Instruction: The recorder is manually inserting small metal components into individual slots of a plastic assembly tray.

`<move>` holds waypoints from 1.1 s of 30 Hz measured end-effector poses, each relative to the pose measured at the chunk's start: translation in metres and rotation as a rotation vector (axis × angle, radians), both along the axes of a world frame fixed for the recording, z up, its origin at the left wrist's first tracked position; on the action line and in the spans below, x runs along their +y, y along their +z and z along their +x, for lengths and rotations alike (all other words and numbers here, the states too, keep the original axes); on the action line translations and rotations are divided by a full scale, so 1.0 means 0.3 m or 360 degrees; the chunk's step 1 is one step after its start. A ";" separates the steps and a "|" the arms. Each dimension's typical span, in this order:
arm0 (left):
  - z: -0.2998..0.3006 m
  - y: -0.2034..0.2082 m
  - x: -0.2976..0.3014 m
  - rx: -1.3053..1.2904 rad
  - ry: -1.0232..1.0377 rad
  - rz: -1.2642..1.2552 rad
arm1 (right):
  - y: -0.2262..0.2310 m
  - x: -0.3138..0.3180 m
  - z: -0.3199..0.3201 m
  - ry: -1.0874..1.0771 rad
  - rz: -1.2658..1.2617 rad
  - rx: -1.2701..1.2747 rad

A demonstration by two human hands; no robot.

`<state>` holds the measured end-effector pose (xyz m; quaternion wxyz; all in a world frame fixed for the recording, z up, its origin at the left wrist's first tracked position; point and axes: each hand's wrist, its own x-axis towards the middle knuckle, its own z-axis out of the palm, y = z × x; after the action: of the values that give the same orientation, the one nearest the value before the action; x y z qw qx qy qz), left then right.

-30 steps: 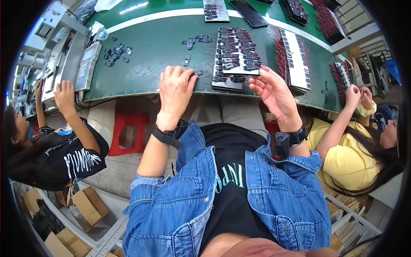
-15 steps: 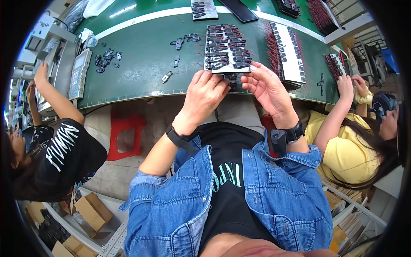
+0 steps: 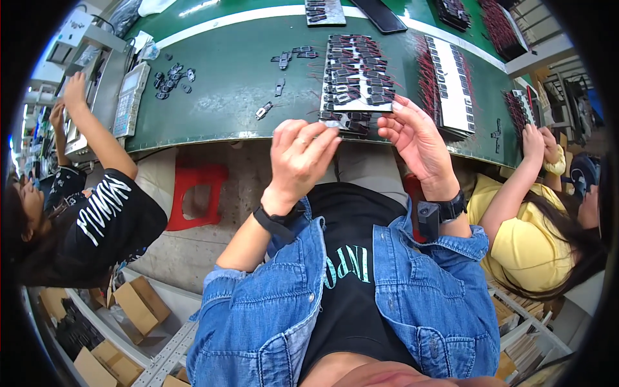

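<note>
A white board [image 3: 359, 97] carries rows of small black parts with thin red wires. My right hand [image 3: 419, 145] holds its near right corner between thumb and fingers, the other fingers curled. Beneath its near edge, more black parts [image 3: 354, 122] show on a lower layer. My left hand [image 3: 300, 158] is closed in a pinch just below the board's near left corner, apart from the board. A small pale piece shows at its fingertips, too small to name. Left of the board, several loose black parts [image 3: 284, 59] lie on the green table [image 3: 213, 97].
A second stack of white boards [image 3: 453, 97] with red-wired parts stands to the right. A pile of black parts [image 3: 173, 80] and a grey keypad device [image 3: 131, 100] are at the left. A black tray [image 3: 380, 14] lies at the back. Co-workers sit on both sides; a red stool [image 3: 193, 197] stands left.
My left hand has come down and away from the board's near edge, uncovering the parts underneath. My right hand keeps its hold on the corner. The whole view has shifted slightly.
</note>
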<state>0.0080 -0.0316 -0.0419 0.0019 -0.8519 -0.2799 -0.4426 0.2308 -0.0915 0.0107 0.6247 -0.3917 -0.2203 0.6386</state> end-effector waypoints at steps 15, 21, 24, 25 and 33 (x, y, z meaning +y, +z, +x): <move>-0.233 0.010 0.175 0.0229 0.0602 -0.0493 | -0.009 -0.002 0.009 -0.0025 -0.0022 -0.0018; -0.231 0.053 0.168 0.0098 0.0309 -0.0615 | 0.006 -0.001 -0.011 -0.0062 -0.0070 -0.0007; -0.161 0.061 0.115 0.0048 -0.0156 -0.0590 | 0.014 0.001 -0.018 -0.0064 -0.0081 -0.0004; -0.134 0.058 0.107 0.0044 -0.0162 -0.0590 | 0.015 0.003 -0.021 -0.0054 -0.0076 0.0000; -0.032 0.028 0.093 0.0120 -0.0175 -0.0232 | 0.017 0.001 -0.010 -0.0057 -0.0077 -0.0006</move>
<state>-0.0017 -0.0036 -0.0336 -0.0739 -0.8799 -0.2639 -0.3881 0.2279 -0.0912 0.0159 0.6258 -0.4118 -0.1991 0.6318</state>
